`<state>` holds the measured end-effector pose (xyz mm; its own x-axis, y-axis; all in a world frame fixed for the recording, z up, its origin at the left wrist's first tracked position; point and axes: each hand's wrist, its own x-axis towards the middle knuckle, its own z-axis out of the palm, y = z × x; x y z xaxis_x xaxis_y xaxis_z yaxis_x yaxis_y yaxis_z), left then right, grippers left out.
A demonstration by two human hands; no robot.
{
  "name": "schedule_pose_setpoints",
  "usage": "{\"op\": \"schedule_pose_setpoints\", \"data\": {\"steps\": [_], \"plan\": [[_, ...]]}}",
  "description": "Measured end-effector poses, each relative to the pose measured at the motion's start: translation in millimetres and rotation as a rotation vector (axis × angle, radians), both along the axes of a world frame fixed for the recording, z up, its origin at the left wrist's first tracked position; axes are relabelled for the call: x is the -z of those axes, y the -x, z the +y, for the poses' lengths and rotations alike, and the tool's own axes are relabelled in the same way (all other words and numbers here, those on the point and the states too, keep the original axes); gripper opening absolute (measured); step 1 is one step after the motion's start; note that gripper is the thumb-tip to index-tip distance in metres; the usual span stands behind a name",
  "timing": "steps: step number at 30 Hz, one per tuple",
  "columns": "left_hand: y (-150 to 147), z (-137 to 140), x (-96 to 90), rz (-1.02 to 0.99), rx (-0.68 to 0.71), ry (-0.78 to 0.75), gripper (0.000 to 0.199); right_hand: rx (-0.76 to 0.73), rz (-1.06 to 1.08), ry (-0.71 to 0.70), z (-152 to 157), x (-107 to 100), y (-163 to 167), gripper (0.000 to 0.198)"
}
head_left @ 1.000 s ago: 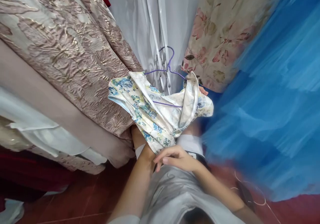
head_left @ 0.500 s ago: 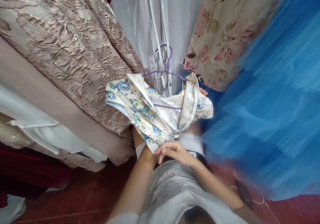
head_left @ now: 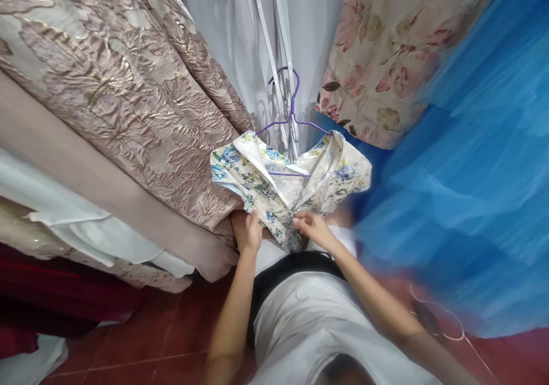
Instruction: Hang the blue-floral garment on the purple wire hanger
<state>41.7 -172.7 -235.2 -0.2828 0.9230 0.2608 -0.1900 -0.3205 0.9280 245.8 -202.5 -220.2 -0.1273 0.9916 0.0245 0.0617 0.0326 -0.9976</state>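
Observation:
A cream blouse (head_left: 266, 202) with blue and yellow flowers hangs open at the neck on a purple wire hanger (head_left: 294, 96). My left hand (head_left: 254, 231) is closed on the blouse's lower left edge, with the thumb on top of the cloth. At the middle front, where the two front edges meet, my right hand (head_left: 315, 227) pinches the fabric between thumb and fingers. The hanger's lower bar shows through the neckline. The blouse's lower end lies above my lap.
Pink-gold brocade cloth (head_left: 128, 99) hangs close on the left. Ahead are white hanging straps (head_left: 281, 47) before grey-white fabric. Pink-flowered cloth (head_left: 386, 59) and layered blue tulle (head_left: 463, 202) hang on the right. A cable (head_left: 458, 322) lies on the red tiled floor (head_left: 163, 339).
My left hand has come out from beneath the blouse to its left edge. My right hand has moved up to the front. The blouse now lies more evenly spread.

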Motion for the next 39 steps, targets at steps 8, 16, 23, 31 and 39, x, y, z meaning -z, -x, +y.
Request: {"op": "schedule_pose_setpoints", "data": {"steps": [8,16,23,31,39], "plan": [[-26.3,-42.4,24.5,0.194,-0.322,-0.044,0.05,0.111,-0.128,-0.175,1.5,12.0,15.6,0.026],[-66.3,-52.7,32.6,0.725,-0.156,-0.256,0.02,0.122,0.15,-0.027,-27.9,7.9,15.5,0.035],[-82.2,-43.4,23.0,0.682,-0.144,-0.207,0.005,0.164,0.168,-0.026,-34.9,-5.4,7.5,0.041],[-82.3,-51.3,23.2,0.644,-0.189,-0.226,0.009,0.135,0.189,-0.014,-30.9,-1.2,3.3,0.033],[-81.4,-55.0,24.4,0.641,-0.181,-0.338,0.009,0.177,0.078,-0.115,-34.5,11.3,-0.2,0.029]]}}
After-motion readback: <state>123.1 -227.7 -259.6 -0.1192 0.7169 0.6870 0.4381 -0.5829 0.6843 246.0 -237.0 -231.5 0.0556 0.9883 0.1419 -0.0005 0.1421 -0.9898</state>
